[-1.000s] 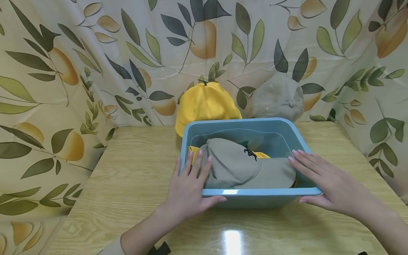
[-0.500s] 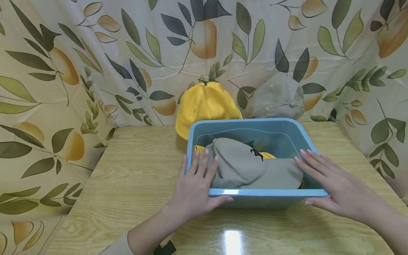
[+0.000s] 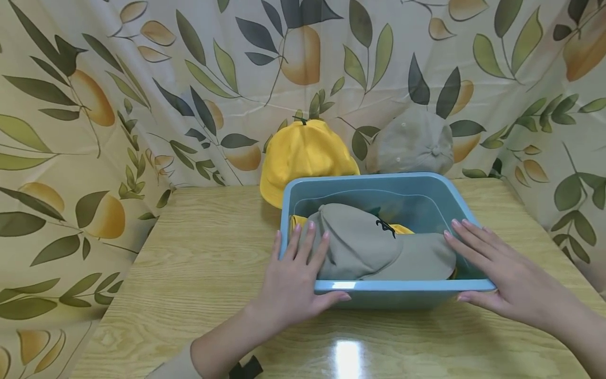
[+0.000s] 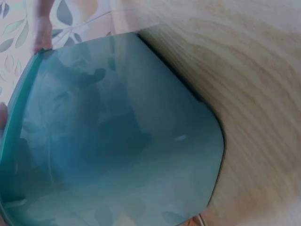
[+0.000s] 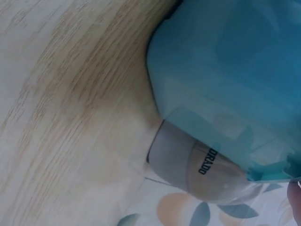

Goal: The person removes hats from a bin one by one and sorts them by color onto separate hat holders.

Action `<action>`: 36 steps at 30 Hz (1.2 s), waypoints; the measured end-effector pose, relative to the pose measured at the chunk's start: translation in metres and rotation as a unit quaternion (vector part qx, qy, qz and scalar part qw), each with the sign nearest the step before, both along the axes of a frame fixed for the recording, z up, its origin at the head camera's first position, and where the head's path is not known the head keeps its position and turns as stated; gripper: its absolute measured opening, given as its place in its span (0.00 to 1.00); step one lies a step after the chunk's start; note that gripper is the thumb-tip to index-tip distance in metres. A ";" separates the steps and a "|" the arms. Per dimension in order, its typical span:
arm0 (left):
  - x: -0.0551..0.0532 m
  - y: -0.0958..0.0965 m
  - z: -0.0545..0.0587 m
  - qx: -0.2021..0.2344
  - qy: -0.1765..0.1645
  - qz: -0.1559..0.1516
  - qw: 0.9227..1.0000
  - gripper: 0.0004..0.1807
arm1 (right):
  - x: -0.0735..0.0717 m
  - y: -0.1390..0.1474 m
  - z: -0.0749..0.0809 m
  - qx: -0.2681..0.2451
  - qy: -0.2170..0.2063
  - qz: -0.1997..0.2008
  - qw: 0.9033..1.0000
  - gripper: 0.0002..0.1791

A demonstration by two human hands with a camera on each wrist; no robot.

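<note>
A blue plastic bin [image 3: 404,286] stands on the table, with a grey baseball cap [image 3: 360,245] lying inside. The cap has a black mark on its front, and yellow fabric [image 3: 401,229] shows from beneath it. My left hand [image 3: 293,287] rests over the bin's front left corner, fingers straight and spread, thumb along the front rim. Over the front right corner lies my right hand [image 3: 506,279], its fingers extended across the side rim and its thumb below the front edge. The wrist views show mostly the outer bin walls [image 4: 117,132], with only bits of fingers at the edges.
Behind the bin, a yellow cap [image 3: 307,152] and a light grey cap [image 3: 414,142] stand against the fruit-and-leaf patterned cloth [image 3: 199,105]. Wood-grain table surface [image 3: 203,247] extends left of the bin. A small black object [image 3: 246,367] sits near the left forearm.
The bin and the cap inside it have shifted to the right, with both hands moving along at its corners. The two caps at the back have stayed in place.
</note>
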State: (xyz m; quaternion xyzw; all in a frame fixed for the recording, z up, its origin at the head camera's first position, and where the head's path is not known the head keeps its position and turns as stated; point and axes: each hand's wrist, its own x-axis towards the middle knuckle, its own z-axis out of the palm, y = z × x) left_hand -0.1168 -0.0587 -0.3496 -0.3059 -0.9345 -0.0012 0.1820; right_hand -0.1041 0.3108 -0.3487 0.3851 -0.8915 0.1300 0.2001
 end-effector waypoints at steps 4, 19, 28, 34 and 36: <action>0.000 -0.003 0.009 -0.012 -0.078 -0.002 0.997 0.54 | -0.001 0.000 -0.001 -0.006 -0.002 -0.003 1.000 0.46; -0.026 -0.007 0.046 -0.043 -0.176 -0.130 0.975 0.48 | 0.001 -0.001 -0.003 -0.024 -0.009 -0.004 1.000 0.46; -0.050 0.014 0.094 -0.054 -0.285 -0.067 0.955 0.51 | 0.002 0.000 -0.002 -0.028 -0.005 0.001 1.000 0.46; -0.080 0.032 0.110 -0.082 -0.361 -0.073 0.926 0.53 | 0.005 0.003 -0.001 -0.016 -0.036 -0.027 0.999 0.48; -0.090 0.039 0.109 -0.090 -0.388 -0.081 0.914 0.53 | 0.005 0.003 -0.001 -0.017 -0.030 -0.023 0.999 0.48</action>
